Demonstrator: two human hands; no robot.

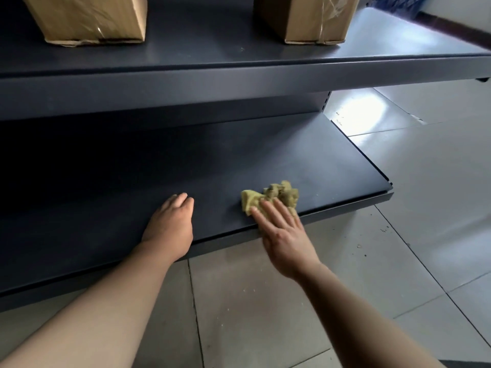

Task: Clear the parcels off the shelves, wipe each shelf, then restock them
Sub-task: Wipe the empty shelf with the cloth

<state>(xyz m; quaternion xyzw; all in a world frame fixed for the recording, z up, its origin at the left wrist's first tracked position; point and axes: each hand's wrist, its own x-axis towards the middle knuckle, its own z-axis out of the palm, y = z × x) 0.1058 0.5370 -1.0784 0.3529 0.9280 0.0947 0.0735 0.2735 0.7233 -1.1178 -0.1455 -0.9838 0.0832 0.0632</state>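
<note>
A crumpled yellow-green cloth lies near the front right edge of the dark grey lower shelf. My right hand lies over the cloth's near side with straight, spread fingers, its fingertips touching the cloth. My left hand rests on the lower shelf to the left of the cloth, fingers together and bent slightly down, holding nothing. Two brown cardboard parcels stand on the upper shelf: one parcel at the left, the other parcel at the right, both cut off by the frame's top.
Grey floor tiles spread to the right of and below the shelves, with a bright reflection near the shelf upright. The upper shelf overhangs the back of the lower one. A dark blue crate corner shows at the top right.
</note>
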